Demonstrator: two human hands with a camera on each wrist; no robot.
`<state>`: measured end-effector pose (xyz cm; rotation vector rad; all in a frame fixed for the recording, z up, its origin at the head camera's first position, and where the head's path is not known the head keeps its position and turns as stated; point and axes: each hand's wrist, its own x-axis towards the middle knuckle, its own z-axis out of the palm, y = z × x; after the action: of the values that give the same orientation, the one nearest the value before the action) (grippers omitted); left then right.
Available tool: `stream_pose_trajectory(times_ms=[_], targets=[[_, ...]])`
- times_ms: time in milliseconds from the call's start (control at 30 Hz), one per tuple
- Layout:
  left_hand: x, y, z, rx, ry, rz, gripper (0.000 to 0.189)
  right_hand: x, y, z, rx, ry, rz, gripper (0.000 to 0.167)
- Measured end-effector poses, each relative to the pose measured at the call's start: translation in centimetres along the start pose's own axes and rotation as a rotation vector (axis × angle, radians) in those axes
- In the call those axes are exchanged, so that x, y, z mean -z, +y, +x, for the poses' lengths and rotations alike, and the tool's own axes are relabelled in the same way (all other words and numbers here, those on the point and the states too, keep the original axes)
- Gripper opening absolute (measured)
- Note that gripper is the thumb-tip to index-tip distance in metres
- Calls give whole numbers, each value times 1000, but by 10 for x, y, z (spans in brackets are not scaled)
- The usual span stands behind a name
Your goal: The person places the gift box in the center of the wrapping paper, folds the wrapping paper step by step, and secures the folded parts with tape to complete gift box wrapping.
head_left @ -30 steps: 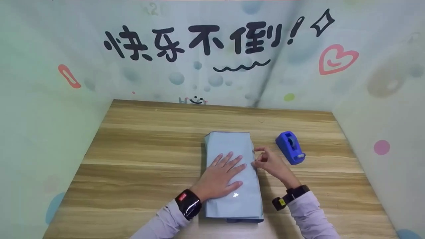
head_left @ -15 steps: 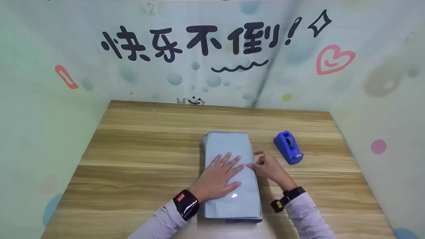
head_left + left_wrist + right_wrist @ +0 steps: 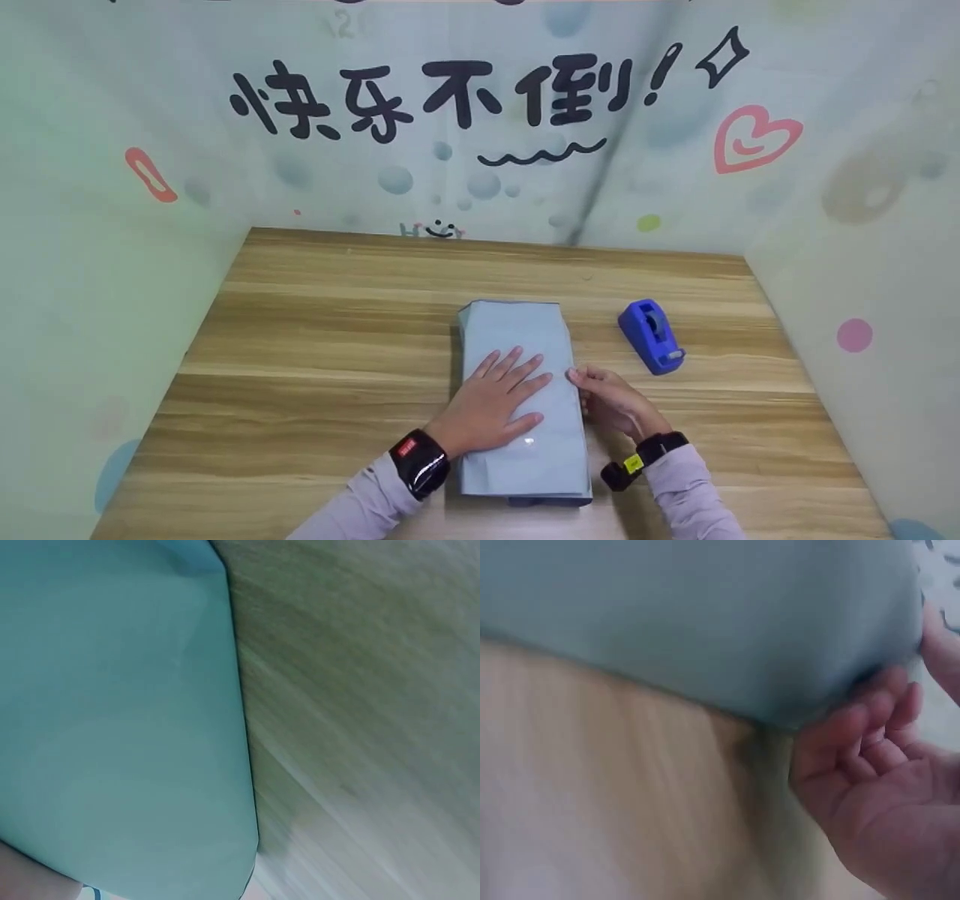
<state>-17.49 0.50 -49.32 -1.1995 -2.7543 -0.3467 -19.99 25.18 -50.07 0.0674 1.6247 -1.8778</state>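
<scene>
A box-shaped package in light-blue paper lies lengthwise on the wooden table in the head view. My left hand rests flat on its top, fingers spread. At the package's right edge is my right hand, thumb on the upper edge. The right wrist view shows the fingers of that hand curled against the package's side. In the left wrist view the blue paper fills the left half, and a bit of skin shows at the lower corner.
To the right of the package stands a blue tape dispenser with a roll in it. The wooden table is bounded by printed cloth walls at the back and both sides.
My right hand's index finger was stretched out along the package's side; now its fingers are curled lower against the side, with the thumb at the edge. My left hand stays put.
</scene>
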Motion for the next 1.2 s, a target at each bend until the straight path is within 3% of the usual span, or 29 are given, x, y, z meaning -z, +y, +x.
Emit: stream_pose_trajectory(times_ms=[100,233,300,367,467,533,600,667,733,833,900,1000,1200], targets=[[0,0,-1,3,-4,3,58,0,5,-1,2,-104,142,29],[1,-1,-2,12,-10,3,58,3,14,-5,8,-219,225,39],[2,-1,-2,14,-8,-1,58,2,19,-10,-8,-189,206,35],[2,-2,-2,11,0,-5,58,-2,23,-16,-3,-80,133,25],[1,-2,-2,5,16,-8,57,-20,23,-28,133,215,-48,6],[0,-2,-2,9,27,-3,59,-35,23,-35,322,367,-268,12],[-1,-1,-1,25,53,3,61,-49,24,-43,522,455,-530,23],[-1,1,-1,58,87,8,61,-59,26,-48,642,463,-785,29],[0,3,-3,94,147,14,54,-65,29,-52,687,422,-965,33],[4,6,-10,130,208,54,41,-68,31,-53,606,378,-1097,37],[10,8,-17,126,225,77,36,-68,31,-53,574,364,-1119,39],[24,12,-27,104,157,80,38,-68,30,-52,557,365,-1131,39],[35,10,-30,103,-167,69,57,-62,26,-48,567,375,-1090,40]])
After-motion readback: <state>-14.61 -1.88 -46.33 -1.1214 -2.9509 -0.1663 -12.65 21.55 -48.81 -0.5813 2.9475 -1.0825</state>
